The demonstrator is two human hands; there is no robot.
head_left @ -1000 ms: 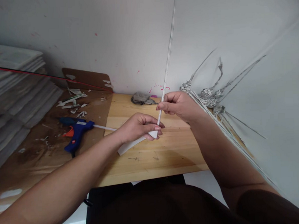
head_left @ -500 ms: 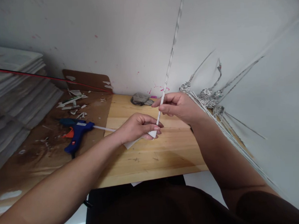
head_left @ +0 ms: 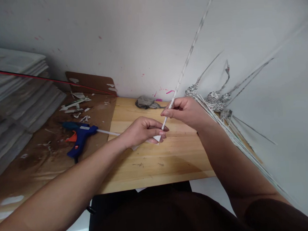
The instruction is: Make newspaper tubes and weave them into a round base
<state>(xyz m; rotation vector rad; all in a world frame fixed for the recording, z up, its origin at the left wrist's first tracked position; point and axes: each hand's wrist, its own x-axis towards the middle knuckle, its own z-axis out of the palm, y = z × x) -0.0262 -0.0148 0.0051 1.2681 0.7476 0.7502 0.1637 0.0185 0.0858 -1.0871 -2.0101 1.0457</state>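
A long, thin tube of rolled paper (head_left: pixel 189 55), white with grey print, rises at a slant to the upper right. My left hand (head_left: pixel 145 131) is closed on its lower end, where a white flap of paper (head_left: pixel 157 138) shows between thumb and fingers. Higher up the tube, my right hand (head_left: pixel 182 110) pinches it between thumb and forefinger. Most of the paper under my left hand is hidden. Both hands are over the pale wooden board (head_left: pixel 172 162).
To the left lies a blue glue gun (head_left: pixel 80 138) near paper scraps (head_left: pixel 77 102) and tall newspaper stacks (head_left: pixel 16 98). A grey cloth-like piece (head_left: pixel 145 102) rests by the wall. Woven paper pieces (head_left: pixel 213 97) and a bundle of paper tubes (head_left: pixel 229 132) are at right.
The tube's upper end has swung to the right, so it leans more. My right hand has shifted slightly and closed further around it. Less loose paper shows below my left hand.
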